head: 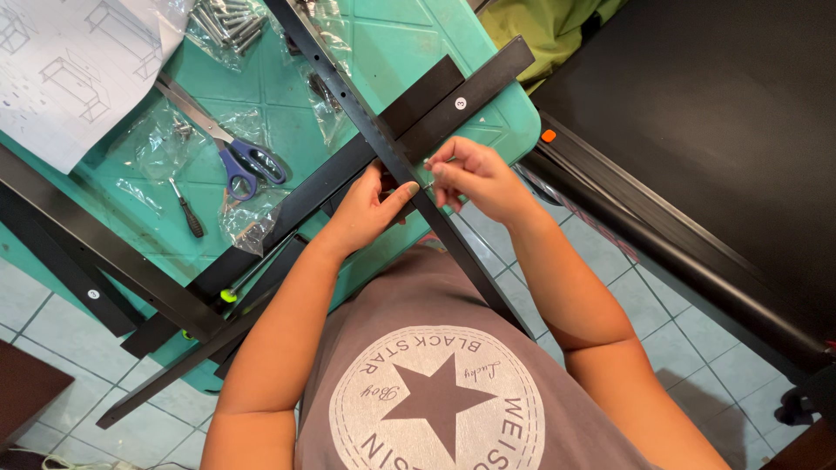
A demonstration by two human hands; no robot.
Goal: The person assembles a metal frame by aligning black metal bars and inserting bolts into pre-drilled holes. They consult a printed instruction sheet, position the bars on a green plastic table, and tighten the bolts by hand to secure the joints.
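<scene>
Black perforated metal strip (383, 144): left hand (366, 209) steadies, right hand (475, 178) pinches

Hands (427, 196) on black rail (366, 122), perhaps screwing

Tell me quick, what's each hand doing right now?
Left hand: closed on the thin black metal bar, thumb pressed on top.
Right hand: fingertips pinching a small screw at the bar.

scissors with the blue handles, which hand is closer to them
Left. The left hand is on the crossed black bars, just right of the scissors; the right hand is farther right, beyond it.
</scene>
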